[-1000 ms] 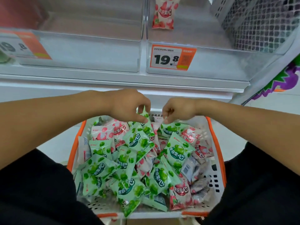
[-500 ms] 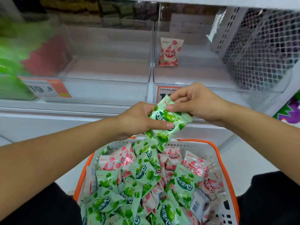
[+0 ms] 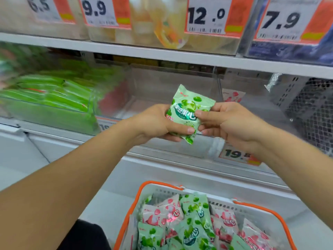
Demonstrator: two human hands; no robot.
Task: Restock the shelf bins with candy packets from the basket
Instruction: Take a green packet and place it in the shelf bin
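Held packet: a green candy packet (image 3: 189, 112) is held up in front of the shelf, above the basket and level with the clear bins.
Left hand (image 3: 158, 123): its fingers are curled round the packet's left and lower edge, with the thumb pressed across the front near the bottom.
Right hand (image 3: 227, 121): the packet's right edge is pinched between the thumb and curled fingers.
Basket (image 3: 162, 185): an orange-rimmed white basket is seen near and low, loaded with green and pink packets.
Middle bin (image 3: 162, 91): a clear bin is seen just behind the packet; little or no stock can be made out in it through the blur.
Right bin (image 3: 252, 109): one pink packet (image 3: 232, 95) is seen at its back.
Left bin (image 3: 54, 112): green stock is visible, blurred.
Handling: the packet is judged light, soft and crinkly, with a slick film that could slide under a loose pinch.
Hold: the sealed edges are judged the best purchase, so the sweets inside are not crushed.
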